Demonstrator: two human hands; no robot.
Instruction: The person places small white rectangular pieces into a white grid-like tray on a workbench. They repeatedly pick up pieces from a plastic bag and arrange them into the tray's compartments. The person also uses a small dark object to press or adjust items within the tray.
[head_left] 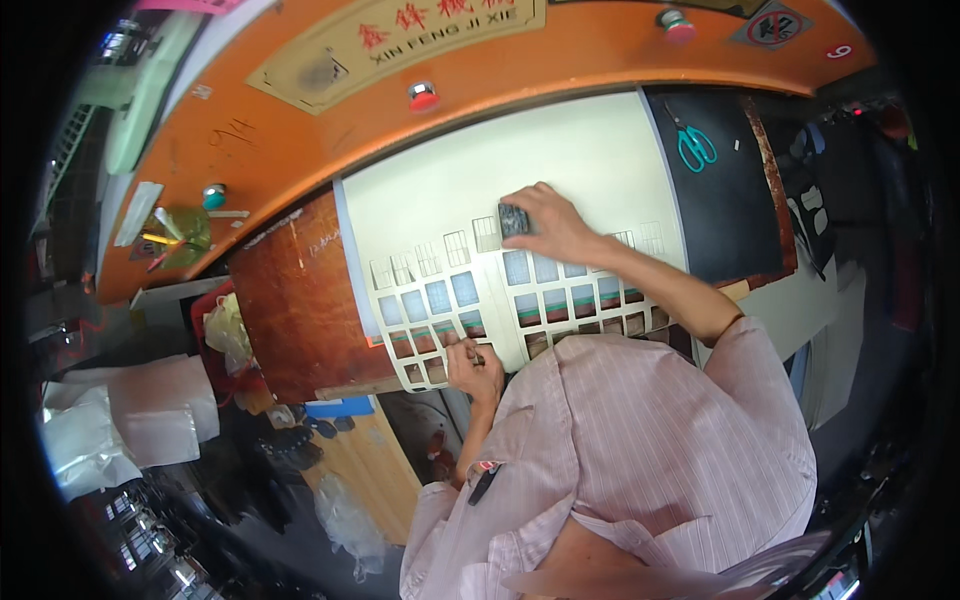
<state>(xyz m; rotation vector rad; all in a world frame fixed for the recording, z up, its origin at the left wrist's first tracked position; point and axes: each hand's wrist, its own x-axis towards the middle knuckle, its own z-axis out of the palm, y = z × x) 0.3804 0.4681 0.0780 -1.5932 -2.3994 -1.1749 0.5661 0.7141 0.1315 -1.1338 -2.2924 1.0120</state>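
A large cream sheet [560, 140] lies across the work surface, with rows of rectangular windows cut through its near half. My right hand [555, 225] reaches over it from the right and grips a small dark speckled block [514, 220]. The block rests on or just over the sheet, beside a row of scored rectangles whose pieces still show in several spots. Close to the sheet's near edge, my left hand [475, 370] is closed with its fingers curled at the window strips. What those fingers hold, if anything, is hidden.
An orange machine panel [330, 130] with a red push button [423, 96] rises along the far side. Teal-handled scissors [696, 148] lie on a black mat [720, 220] to the right. Brown board [300, 310] extends left; plastic bags [350, 520] hang below.
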